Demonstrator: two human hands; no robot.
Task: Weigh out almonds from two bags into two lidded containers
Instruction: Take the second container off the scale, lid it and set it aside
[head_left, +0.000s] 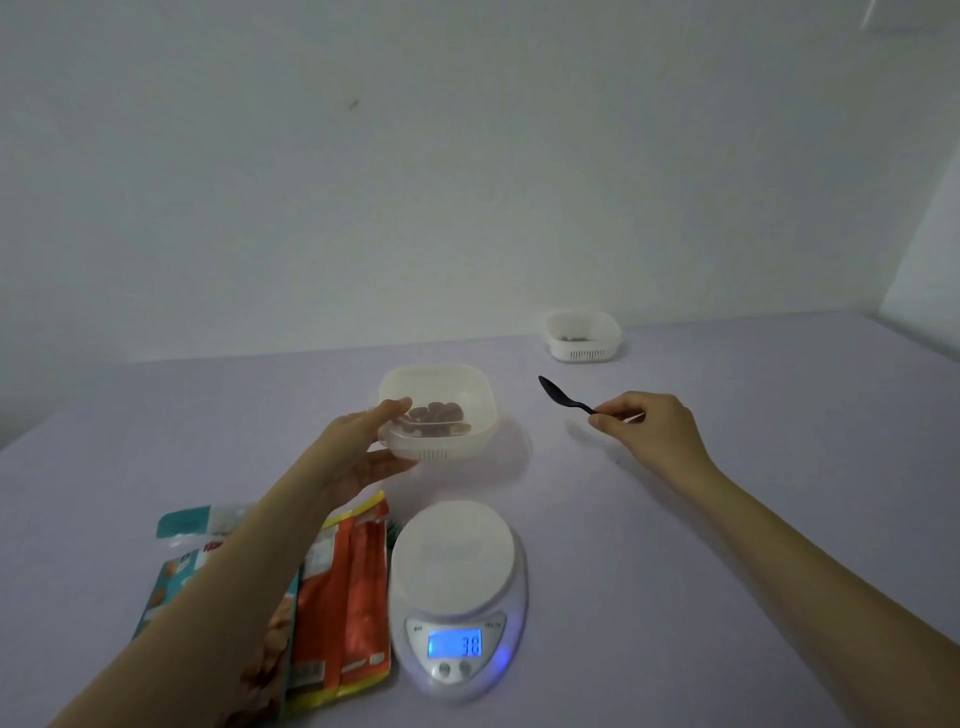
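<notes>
**A:** How many tubs do we see?

**B:** Two, both white. One tub (467, 384) is at the middle of the lilac table (727, 545), beyond the scale. The far tub (583, 338) sits near the back edge, to the right, well apart from the first.

**A:** Where are the almonds?

**B:** We count one small heap of brown almonds (436, 415), lying on the floor of the nearer tub. The far tub holds a few dark bits, too small for us to name.

**A:** And the hands?

**B:** Two bare hands. The left hand (358, 452) grips the nearer tub at its near left corner, thumb curled over the rim and fingers under the side. We cannot tell whether the tub touches the table. The right hand (654, 426) is right of that tub and apart from it. It pinches the handle end of one black spoon (566, 399), whose bowl points up and left.

**A:** How many bags?

**B:** Two, lying flat and overlapping at the near left, partly under the left forearm. We see a teal bag (182, 522) and an orange bag (353, 587); the orange one is just beside the scale.

**A:** And the scale?

**B:** One white scale (452, 556), near centre, with a round plate. Its blue display (456, 644) reads 38.
</notes>
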